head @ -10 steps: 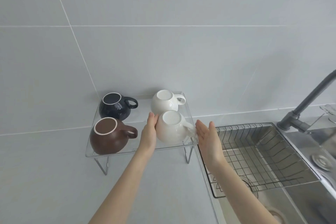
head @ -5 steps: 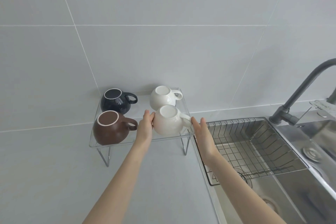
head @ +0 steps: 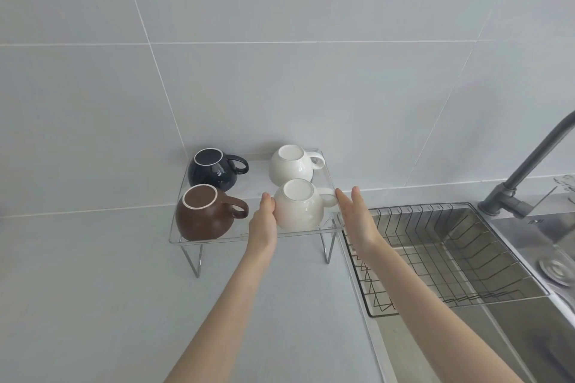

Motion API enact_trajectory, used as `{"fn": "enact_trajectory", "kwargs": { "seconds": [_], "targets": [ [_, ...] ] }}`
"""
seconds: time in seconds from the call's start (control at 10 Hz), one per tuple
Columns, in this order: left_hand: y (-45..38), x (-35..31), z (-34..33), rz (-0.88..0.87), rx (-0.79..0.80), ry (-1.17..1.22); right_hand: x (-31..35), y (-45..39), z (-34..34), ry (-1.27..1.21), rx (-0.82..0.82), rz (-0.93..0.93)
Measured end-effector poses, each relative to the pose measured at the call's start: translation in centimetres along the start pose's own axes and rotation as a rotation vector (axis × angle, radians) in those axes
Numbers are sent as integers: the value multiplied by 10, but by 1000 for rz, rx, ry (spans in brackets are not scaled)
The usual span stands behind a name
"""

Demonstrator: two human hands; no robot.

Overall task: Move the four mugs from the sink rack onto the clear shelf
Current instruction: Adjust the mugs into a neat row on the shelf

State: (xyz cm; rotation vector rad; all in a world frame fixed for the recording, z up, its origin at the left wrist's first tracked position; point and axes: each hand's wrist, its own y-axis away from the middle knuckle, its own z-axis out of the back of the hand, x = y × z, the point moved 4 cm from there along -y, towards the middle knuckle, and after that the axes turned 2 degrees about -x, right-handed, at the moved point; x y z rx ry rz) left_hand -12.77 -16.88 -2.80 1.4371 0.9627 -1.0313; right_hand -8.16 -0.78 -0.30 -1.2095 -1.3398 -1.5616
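Several mugs stand upside down on the clear shelf [head: 214, 241]: a dark blue mug [head: 212, 172] at the back left, a brown mug [head: 203, 217] at the front left, a white mug [head: 292, 164] at the back right and a second white mug [head: 300, 207] at the front right. My left hand [head: 264, 224] rests flat against the left side of the front white mug. My right hand [head: 354, 221] is open beside the shelf's right edge, its fingertips near that mug's handle. The wire sink rack [head: 451, 261] holds no mugs.
A stainless sink [head: 529, 329] lies at the right under the rack, with a drain [head: 555, 267] and a grey faucet [head: 525, 164] behind it. The tiled wall [head: 280, 71] stands right behind the shelf. Grey counter [head: 93, 305] spreads to the left and front.
The view has shifted slightly. Both hands stay at the front white mug; my right hand has drawn a little closer to its handle and the shelf's edge.
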Motion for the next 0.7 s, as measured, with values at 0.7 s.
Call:
{"fn": "enact_trajectory", "kwargs": {
  "seconds": [0.7],
  "targets": [
    [56,-192,21,-535,-39,-826,242,158,46,315,-117,901]
  ]
}}
